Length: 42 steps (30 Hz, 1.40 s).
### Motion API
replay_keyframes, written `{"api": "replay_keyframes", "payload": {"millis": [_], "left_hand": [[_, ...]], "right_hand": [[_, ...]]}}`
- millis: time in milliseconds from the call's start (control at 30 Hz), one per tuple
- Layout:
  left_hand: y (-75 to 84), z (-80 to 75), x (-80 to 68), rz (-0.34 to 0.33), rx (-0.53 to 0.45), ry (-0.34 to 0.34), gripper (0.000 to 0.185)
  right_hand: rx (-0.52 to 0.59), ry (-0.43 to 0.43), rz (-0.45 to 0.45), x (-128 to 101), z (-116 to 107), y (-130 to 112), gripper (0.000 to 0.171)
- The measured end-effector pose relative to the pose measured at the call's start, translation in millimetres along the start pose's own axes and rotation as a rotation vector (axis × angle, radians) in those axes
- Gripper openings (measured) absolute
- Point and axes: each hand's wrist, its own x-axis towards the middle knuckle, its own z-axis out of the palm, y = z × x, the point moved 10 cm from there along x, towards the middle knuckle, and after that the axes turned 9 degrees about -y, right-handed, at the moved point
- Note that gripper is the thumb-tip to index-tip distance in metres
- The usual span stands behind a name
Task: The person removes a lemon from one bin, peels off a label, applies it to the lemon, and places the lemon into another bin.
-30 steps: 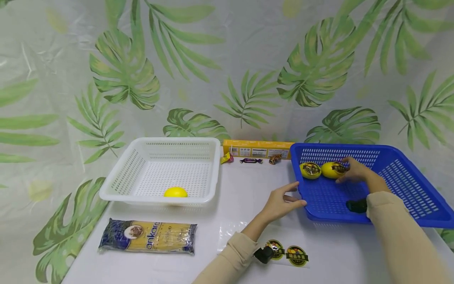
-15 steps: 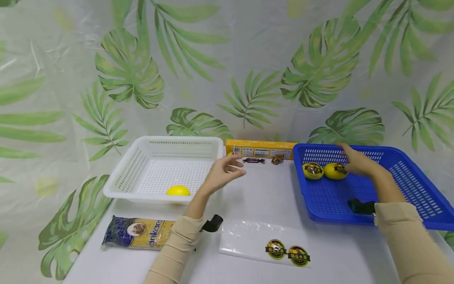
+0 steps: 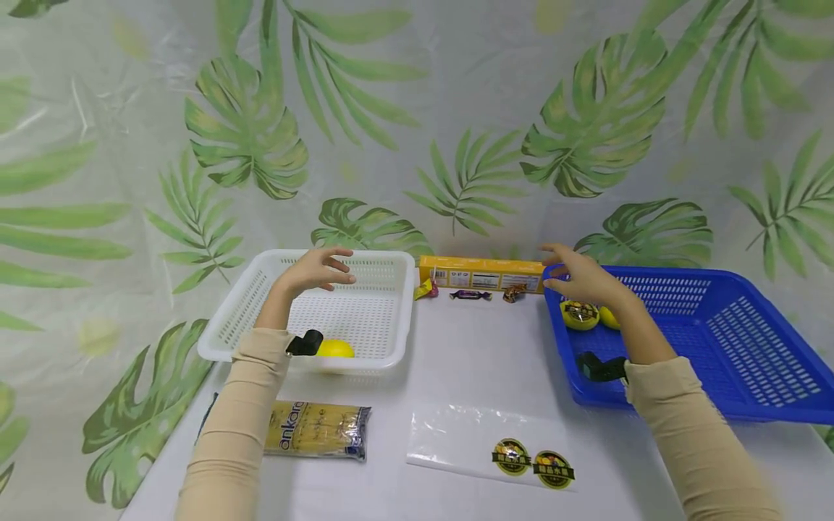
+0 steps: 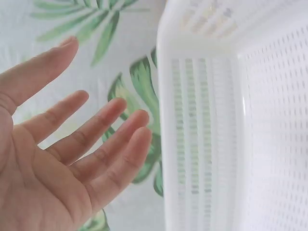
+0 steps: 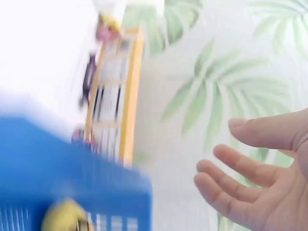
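Observation:
My left hand (image 3: pixel 313 272) hovers over the white basket (image 3: pixel 407 318), its fingers loosely spread and holding nothing. In the left wrist view that palm (image 4: pixel 53 178) is beside the basket's slotted wall (image 4: pixel 192 125). One yellow lemon-like fruit (image 3: pixel 336 349) lies in the white basket, near its front wall. My right hand (image 3: pixel 580 275) is above the back left corner of the blue basket (image 3: pixel 717 347), relaxed and with nothing in its grasp. Below it are two yellow fruits with dark labels; the left one (image 3: pixel 578 315) shows well, while the other (image 3: pixel 609 318) is partly hidden by the forearm.
A yellow box (image 3: pixel 482 273) stands at the back between the baskets. Wrapped candies, among them a purple one (image 3: pixel 470 295), lie before it. In front are a pasta packet (image 3: pixel 319 428), partly behind my left sleeve, and a clear plastic bag (image 3: pixel 456 438) with round labels.
My left hand has left the blue basket's edge and travelled left to the white basket. My right hand has come off the fruit, rising and shifting left. Both fruits stay in the blue basket.

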Motion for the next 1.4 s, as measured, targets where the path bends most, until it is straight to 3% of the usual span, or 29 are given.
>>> {"api": "replay_keyframes", "payload": {"millis": [200, 500, 667, 800, 1000, 1100, 1300, 1400], "left_hand": [[-38.7, -15.1, 4.0, -0.160, -0.024, -0.066, 0.067], [-81.6, -6.9, 15.9, -0.289, -0.116, -0.108, 0.071], [-107.4, 13.0, 16.3, -0.440, -0.123, -0.248, 0.071], [-125.6, 27.0, 14.9, -0.541, -0.061, -0.357, 0.064], [-139.7, 46.3, 13.9, -0.586, 0.089, -0.574, 0.057], [-144.0, 52.2, 8.6, -0.636, 0.148, -0.651, 0.057], [-152.2, 55.6, -1.6, -0.781, 0.123, -0.644, 0.063], [-152.0, 59.7, 0.1, -0.760, 0.118, -0.654, 0.062]], "right_hand": [[0.075, 0.025, -0.084, 40, 22, -28, 0.062], [0.188, 0.049, -0.178, 80, 77, -65, 0.063], [0.279, 0.044, -0.181, 96, 110, -73, 0.065], [0.330, 0.058, -0.189, 105, 131, -83, 0.065], [0.361, 0.015, -0.172, 111, 160, -100, 0.067], [0.348, -0.001, -0.181, 113, 170, -108, 0.068], [0.272, 0.051, -0.232, 111, 175, -120, 0.066], [0.260, 0.073, -0.239, 109, 174, -122, 0.065]]}}
